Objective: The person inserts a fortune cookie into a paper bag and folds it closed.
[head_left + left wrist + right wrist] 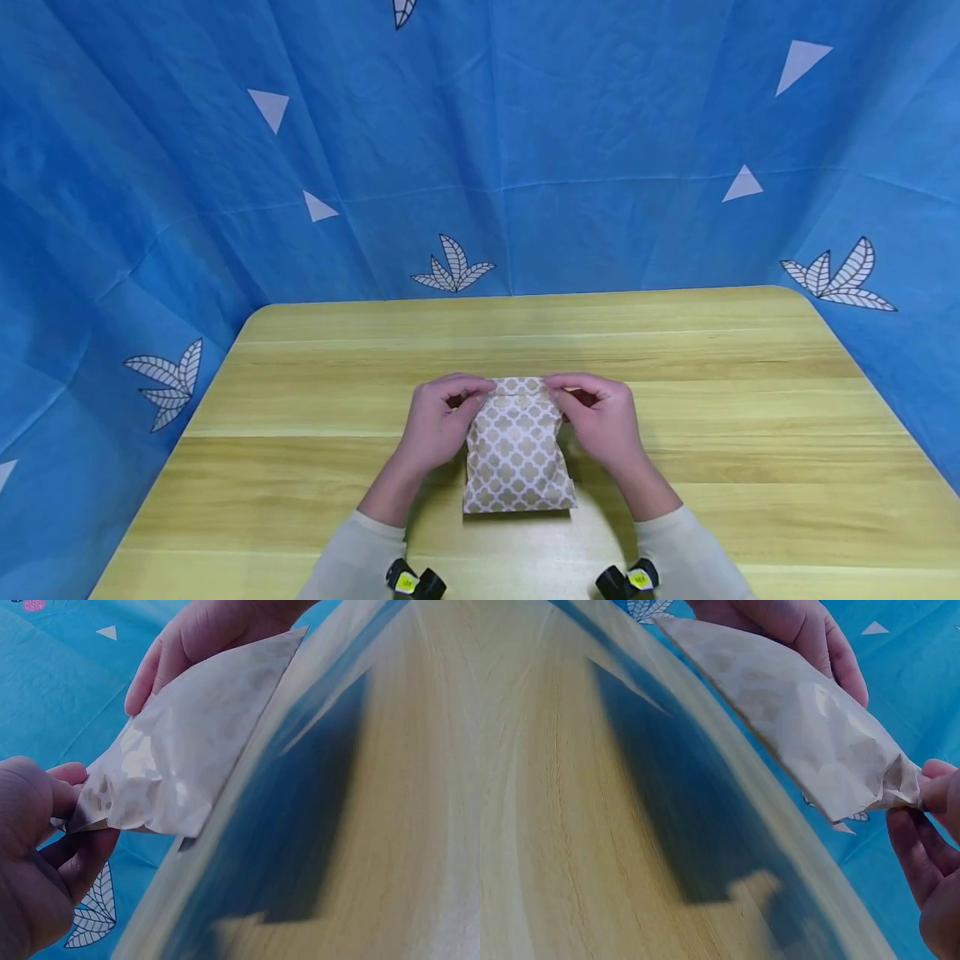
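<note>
A paper bag (519, 454) in tan with a white lattice pattern is held up off the table, its far end folded over along a crease. My left hand (442, 417) pinches the far left corner between thumb and fingers, and my right hand (603, 417) pinches the far right corner the same way. In the left wrist view the paper bag (187, 742) looks bulged and creased near the pinched corner. The right wrist view shows the bag (802, 720) clear of the tabletop, with crumpled paper at the right fingertips. What is inside the bag is hidden.
The wood-grain table (300, 483) has rounded far corners and lies beneath the bag, which casts a shadow on it. A blue cloth (600, 125) with white triangles and leaf prints hangs behind and at the sides. Black devices (416, 581) sit at both wrists.
</note>
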Action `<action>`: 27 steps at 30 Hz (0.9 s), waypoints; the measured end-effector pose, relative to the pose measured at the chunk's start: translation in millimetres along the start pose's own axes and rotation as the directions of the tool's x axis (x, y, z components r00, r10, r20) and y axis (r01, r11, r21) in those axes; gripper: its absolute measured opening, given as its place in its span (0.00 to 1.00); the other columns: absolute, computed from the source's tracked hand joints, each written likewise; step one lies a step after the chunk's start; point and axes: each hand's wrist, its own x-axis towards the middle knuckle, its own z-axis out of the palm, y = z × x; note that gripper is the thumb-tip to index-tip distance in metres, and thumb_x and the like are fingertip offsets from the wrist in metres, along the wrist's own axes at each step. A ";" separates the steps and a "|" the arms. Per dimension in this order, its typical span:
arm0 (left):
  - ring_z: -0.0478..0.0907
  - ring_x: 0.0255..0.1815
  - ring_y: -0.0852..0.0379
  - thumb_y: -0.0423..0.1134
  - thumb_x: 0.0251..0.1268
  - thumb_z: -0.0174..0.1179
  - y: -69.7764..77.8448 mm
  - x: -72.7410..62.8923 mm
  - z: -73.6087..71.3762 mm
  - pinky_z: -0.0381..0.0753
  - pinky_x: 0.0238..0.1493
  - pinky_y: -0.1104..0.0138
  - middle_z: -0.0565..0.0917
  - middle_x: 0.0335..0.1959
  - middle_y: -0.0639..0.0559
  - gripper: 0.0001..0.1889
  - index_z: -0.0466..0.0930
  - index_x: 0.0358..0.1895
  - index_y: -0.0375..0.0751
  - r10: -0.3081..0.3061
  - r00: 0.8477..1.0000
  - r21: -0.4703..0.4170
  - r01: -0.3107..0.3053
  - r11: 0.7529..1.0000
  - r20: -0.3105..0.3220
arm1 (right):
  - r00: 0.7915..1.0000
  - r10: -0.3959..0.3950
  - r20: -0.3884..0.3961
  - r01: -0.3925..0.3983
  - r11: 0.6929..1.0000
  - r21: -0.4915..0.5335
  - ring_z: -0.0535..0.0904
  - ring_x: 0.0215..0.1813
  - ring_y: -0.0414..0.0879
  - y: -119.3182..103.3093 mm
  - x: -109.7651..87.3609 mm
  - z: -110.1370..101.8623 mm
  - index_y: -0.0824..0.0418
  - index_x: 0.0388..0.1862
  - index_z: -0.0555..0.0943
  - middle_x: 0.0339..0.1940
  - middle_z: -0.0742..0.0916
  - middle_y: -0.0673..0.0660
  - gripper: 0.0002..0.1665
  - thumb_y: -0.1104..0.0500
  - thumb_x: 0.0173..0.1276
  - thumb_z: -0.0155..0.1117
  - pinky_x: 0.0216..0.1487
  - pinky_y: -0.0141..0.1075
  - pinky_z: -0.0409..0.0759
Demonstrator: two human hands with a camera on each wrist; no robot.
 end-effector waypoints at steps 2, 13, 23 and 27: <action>0.82 0.38 0.57 0.25 0.67 0.62 -0.1 -0.4 -0.1 0.83 0.38 0.64 0.88 0.41 0.54 0.11 0.90 0.43 0.42 0.003 1.000 -0.002 -0.003 1.000 0.002 | 1.000 0.017 0.001 -0.017 1.000 -0.007 0.84 0.26 0.47 0.0 0.1 0.1 0.64 0.38 0.90 0.35 0.90 0.58 0.08 0.72 0.62 0.71 0.28 0.35 0.83; 0.79 0.34 0.57 0.27 0.68 0.62 -11.9 0.8 4.0 0.80 0.35 0.65 0.87 0.42 0.56 0.11 0.89 0.45 0.43 -0.079 0.997 -0.013 0.079 0.997 0.006 | 0.994 0.107 0.018 -0.107 0.994 -0.033 0.86 0.29 0.48 4.1 0.8 2.2 0.64 0.41 0.90 0.37 0.89 0.60 0.07 0.69 0.63 0.72 0.25 0.38 0.84; 0.82 0.41 0.56 0.27 0.68 0.60 -20.5 4.1 7.8 0.83 0.41 0.61 0.87 0.44 0.53 0.11 0.89 0.46 0.42 -0.141 0.990 0.033 0.141 0.990 0.010 | 0.986 0.163 0.038 -0.159 0.982 -0.101 0.85 0.28 0.50 15.6 4.2 4.7 0.63 0.41 0.90 0.37 0.89 0.59 0.08 0.69 0.63 0.72 0.23 0.37 0.82; 0.81 0.38 0.55 0.25 0.67 0.59 -24.7 7.0 10.1 0.82 0.39 0.62 0.87 0.41 0.51 0.12 0.90 0.44 0.41 -0.127 0.991 0.087 0.124 0.988 0.029 | 0.985 0.164 0.061 -0.153 0.977 -0.149 0.86 0.31 0.49 19.6 5.6 5.4 0.63 0.42 0.90 0.37 0.89 0.58 0.08 0.70 0.64 0.71 0.25 0.38 0.84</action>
